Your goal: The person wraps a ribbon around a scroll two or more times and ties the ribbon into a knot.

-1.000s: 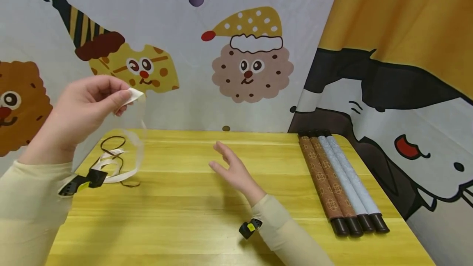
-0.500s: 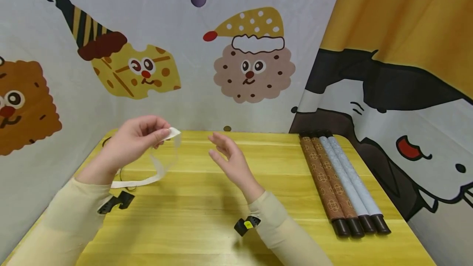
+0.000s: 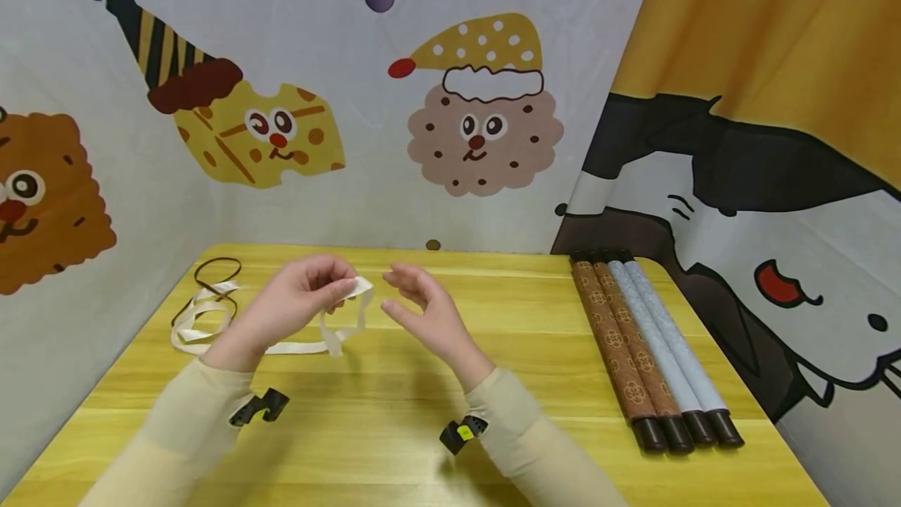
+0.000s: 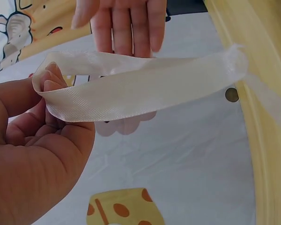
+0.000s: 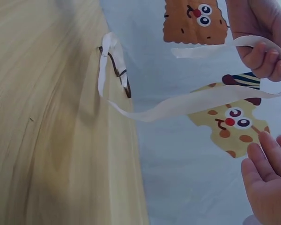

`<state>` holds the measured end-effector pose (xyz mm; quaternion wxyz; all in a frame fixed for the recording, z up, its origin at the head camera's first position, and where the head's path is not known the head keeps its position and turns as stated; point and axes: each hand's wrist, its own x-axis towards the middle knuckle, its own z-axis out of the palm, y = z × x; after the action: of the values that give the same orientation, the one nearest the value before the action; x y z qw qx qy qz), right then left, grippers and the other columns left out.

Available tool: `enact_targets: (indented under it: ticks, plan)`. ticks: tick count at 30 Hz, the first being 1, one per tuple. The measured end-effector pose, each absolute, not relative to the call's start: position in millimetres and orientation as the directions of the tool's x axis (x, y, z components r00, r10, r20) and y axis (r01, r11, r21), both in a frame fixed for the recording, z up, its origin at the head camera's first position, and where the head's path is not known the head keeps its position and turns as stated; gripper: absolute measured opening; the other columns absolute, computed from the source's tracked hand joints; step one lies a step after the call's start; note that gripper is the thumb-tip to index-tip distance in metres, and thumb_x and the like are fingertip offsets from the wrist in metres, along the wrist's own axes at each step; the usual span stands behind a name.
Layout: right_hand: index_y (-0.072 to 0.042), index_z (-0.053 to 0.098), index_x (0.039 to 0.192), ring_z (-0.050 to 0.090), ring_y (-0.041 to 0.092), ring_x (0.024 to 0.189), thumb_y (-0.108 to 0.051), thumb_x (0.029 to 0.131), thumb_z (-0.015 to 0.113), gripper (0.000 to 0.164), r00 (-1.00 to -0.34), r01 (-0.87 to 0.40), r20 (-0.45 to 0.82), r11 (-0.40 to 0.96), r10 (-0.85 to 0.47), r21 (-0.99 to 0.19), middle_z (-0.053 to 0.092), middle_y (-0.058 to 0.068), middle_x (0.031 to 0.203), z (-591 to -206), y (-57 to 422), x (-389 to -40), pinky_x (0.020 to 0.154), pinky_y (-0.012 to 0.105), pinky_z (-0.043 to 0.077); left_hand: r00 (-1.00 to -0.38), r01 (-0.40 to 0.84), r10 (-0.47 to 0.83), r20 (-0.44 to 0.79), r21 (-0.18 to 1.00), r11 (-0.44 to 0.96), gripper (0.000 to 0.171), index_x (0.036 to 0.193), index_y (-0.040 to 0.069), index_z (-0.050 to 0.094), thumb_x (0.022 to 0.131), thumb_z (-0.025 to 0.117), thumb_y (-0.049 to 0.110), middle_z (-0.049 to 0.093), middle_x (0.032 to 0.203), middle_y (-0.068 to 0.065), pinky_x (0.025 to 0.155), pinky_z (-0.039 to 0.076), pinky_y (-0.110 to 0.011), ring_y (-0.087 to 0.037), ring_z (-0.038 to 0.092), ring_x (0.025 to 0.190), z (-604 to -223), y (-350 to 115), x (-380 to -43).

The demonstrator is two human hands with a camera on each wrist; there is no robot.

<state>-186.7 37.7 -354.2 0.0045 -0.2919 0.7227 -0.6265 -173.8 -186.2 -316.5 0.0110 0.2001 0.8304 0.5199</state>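
Note:
Between thumb and fingers, my left hand pinches a cream satin ribbon. In the left wrist view the ribbon bends over the fingertips into a loop. From there the ribbon trails left across the tabletop to a loose coil at the far left. A thin brown cord lies curled among that coil. My right hand is just right of the pinched end, apart from the ribbon, fingers extended and holding nothing. The right wrist view shows its fingers below the hanging ribbon.
Brown-patterned rolls and pale blue rolls with dark end caps lie side by side on the right of the wooden table. A cartoon-printed cloth hangs behind the table.
My left hand has come right and down, bringing the ribbon's end close to the right hand. The right hand has shifted slightly left. The rolls stay where they were.

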Motion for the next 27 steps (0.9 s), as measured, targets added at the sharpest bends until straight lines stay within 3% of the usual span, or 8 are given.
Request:
enact_targets:
  ticks: [4,8,13,17,23,27]
  plan:
    - [0.007,0.046,0.141,0.049,0.034,0.13,-0.002,0.096,0.064,0.049,-0.822,-0.373,0.288,0.084,-0.491,-0.924,0.053,0.024,0.137,-358,33,-190,0.11,0.044,0.035,-0.91,0.335,0.363,0.197,0.867,0.369,0.015,0.103,0.003,0.065,0.101,0.059,0.017,0.056,0.079,-0.01,0.063,0.046,-0.034,-0.03,0.052,0.069,-319,-183,-174]
    - [0.0,0.052,0.138,0.052,0.023,0.127,-0.008,0.096,0.065,0.044,-0.79,-0.343,0.224,0.107,-0.571,-0.933,0.058,0.014,0.134,-384,26,-207,0.108,0.034,0.037,-0.905,0.339,0.376,0.199,0.871,0.355,0.014,0.102,0.003,0.064,0.101,0.058,0.016,0.057,0.08,-0.012,0.062,0.046,-0.032,-0.026,0.052,0.068,-320,-181,-173]
    - [-0.001,0.064,0.113,0.059,0.015,0.117,-0.01,0.101,0.058,0.016,-0.733,-0.318,0.198,0.07,-0.651,-0.945,0.066,0.009,0.12,-405,20,-218,0.1,0.029,0.044,-0.906,0.342,0.372,0.201,0.866,0.365,0.014,0.103,0.003,0.064,0.102,0.057,0.015,0.058,0.081,-0.013,0.063,0.046,-0.032,-0.025,0.052,0.068,-324,-183,-173]
    - [-0.001,0.065,0.094,0.064,0.015,0.103,-0.011,0.103,0.053,0.018,-0.769,-0.322,0.218,0.07,-0.601,-0.944,0.069,0.008,0.106,-403,24,-217,0.095,0.034,0.049,-0.91,0.341,0.362,0.201,0.86,0.38,0.015,0.104,0.003,0.064,0.102,0.057,0.016,0.056,0.08,-0.012,0.062,0.045,-0.032,-0.024,0.052,0.068,-325,-188,-174]
    - [0.001,0.062,0.097,0.067,0.019,0.095,-0.014,0.105,0.05,0.021,-0.808,-0.306,0.261,-0.001,-0.529,-0.952,0.067,0.008,0.095,-394,39,-217,0.095,0.036,0.05,-0.932,0.304,0.32,0.171,0.851,0.429,0.016,0.104,0.003,0.065,0.102,0.058,0.018,0.06,0.084,-0.009,0.064,0.046,-0.032,-0.025,0.054,0.071,-331,-193,-179]
    - [0.003,0.06,0.1,0.067,0.02,0.094,-0.016,0.106,0.049,0.022,-0.825,-0.302,0.301,-0.077,-0.478,-0.95,0.067,0.006,0.092,-385,50,-217,0.097,0.037,0.049,-0.943,0.302,0.284,0.176,0.811,0.501,0.018,0.11,0.005,0.067,0.102,0.059,0.019,0.067,0.099,-0.008,0.078,0.051,-0.038,-0.026,0.063,0.089,-338,-196,-184]
